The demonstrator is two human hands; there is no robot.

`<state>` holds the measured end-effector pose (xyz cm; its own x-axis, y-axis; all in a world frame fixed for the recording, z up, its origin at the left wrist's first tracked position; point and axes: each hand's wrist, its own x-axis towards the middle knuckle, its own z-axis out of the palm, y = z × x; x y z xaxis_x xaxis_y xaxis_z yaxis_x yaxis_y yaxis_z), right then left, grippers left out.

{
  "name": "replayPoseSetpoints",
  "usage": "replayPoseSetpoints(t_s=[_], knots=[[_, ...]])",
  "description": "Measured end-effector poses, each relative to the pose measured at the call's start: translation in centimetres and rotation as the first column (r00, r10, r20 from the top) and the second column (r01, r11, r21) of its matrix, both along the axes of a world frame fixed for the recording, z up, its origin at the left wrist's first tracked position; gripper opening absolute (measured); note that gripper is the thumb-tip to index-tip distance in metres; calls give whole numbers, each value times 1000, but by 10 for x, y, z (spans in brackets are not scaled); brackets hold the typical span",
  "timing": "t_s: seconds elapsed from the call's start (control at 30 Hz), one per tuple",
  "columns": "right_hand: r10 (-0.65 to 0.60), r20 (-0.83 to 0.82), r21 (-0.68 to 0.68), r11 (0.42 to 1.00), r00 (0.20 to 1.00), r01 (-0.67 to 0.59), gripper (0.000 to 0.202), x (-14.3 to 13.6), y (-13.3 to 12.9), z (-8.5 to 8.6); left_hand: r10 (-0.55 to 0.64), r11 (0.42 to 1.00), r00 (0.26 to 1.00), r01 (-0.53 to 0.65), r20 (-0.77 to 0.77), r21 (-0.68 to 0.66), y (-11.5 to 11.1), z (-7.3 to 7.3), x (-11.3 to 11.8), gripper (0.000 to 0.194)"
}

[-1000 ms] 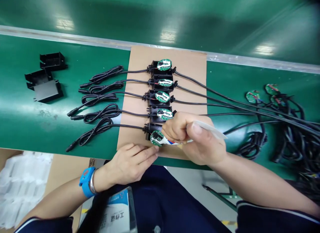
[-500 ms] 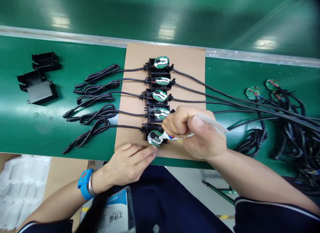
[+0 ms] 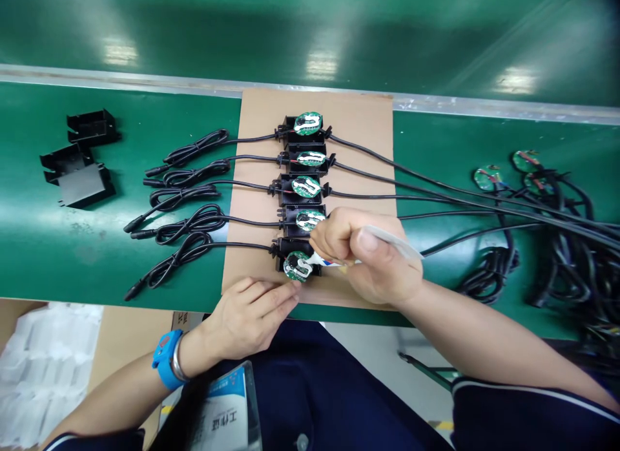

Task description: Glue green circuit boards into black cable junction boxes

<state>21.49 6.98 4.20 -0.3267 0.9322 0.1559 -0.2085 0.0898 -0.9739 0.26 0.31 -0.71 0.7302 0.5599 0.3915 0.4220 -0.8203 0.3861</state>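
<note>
My right hand (image 3: 375, 257) is closed around a white glue tube (image 3: 402, 240), most of it hidden in the fist. Its pointed nozzle (image 3: 312, 260) touches the nearest round green circuit board (image 3: 292, 267), where a curved white bead of glue lies. This board rests tilted on a black plastic housing (image 3: 285, 246). My left hand (image 3: 254, 312) lies flat with fingers stretched out, fingertips at the board's lower edge. Farther up the row, several like housings hold boards with white glue, such as the top board (image 3: 309, 123).
The row sits on a cardboard sheet (image 3: 358, 125) over the green table (image 3: 194, 102). Coiled black cables (image 3: 194, 218) lie to the left, with loose black housings (image 3: 84, 183) beyond. A tangle of cables (image 3: 571, 263) with more boards (image 3: 488, 178) is at the right.
The white bead on the nearest board has grown into a fuller curve. My right hand has shifted slightly left with the tube. My left hand stays at the board's edge.
</note>
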Motion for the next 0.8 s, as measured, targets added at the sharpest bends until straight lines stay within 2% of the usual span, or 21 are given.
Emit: replayPoseSetpoints(t_s=[0.07, 0.13, 0.2, 0.23, 0.3, 0.37, 0.4, 0.47, 0.5, 0.53, 0.57, 0.63, 0.67, 0.73, 0.8], knots=[[42, -12, -35, 999, 999, -42, 46, 7, -1, 9, 9, 1000, 1000, -9, 11, -13, -1, 1, -1, 32], [35, -74, -49, 998, 997, -39, 43, 12, -6, 24, 40, 997, 997, -35, 65, -74, 0, 8, 0, 34], [-72, -135, 17, 997, 988, 74, 41, 14, -17, 41, 83, 972, 980, -41, 179, -231, 1, 24, 5, 33], [-144, -155, 73, 985, 977, 157, 42, 13, -26, 48, 95, 939, 967, -7, 238, -344, 1, 34, 9, 33], [-275, -131, 199, 934, 953, 297, 48, 6, -45, 55, 91, 809, 938, 127, 336, -574, 2, 55, 22, 27], [-423, -52, 361, 837, 904, 412, 51, -5, -64, 50, 122, 640, 908, 237, 402, -730, 3, 70, 38, 20], [-512, -39, 460, 753, 858, 470, 51, -9, -70, 45, 183, 566, 884, 263, 430, -781, 4, 74, 47, 23], [-645, -64, 639, 560, 761, 528, 49, -15, -74, 33, 383, 440, 791, 299, 478, -847, 9, 76, 61, 31], [-670, -49, 696, 509, 741, 507, 46, -14, -73, 29, 483, 391, 729, 315, 484, -865, 13, 76, 67, 32], [-670, 3, 736, 504, 743, 452, 40, -12, -71, 26, 564, 367, 669, 322, 484, -873, 18, 75, 71, 31], [-655, 97, 758, 537, 750, 371, 35, -7, -69, 26, 620, 376, 618, 308, 484, -874, 23, 74, 74, 31], [-642, 287, 774, 593, 711, 223, 38, 2, -64, 29, 658, 480, 568, 189, 495, -856, 34, 76, 77, 31], [-660, 336, 795, 582, 672, 174, 45, 6, -62, 31, 652, 553, 561, 107, 509, -826, 39, 77, 77, 30], [-728, 373, 849, 518, 575, 105, 53, 11, -55, 32, 610, 669, 584, -17, 536, -743, 46, 80, 77, 24], [-775, 378, 877, 474, 507, 71, 49, 18, -35, 31, 536, 729, 666, -56, 518, -682, 52, 81, 75, 15]])
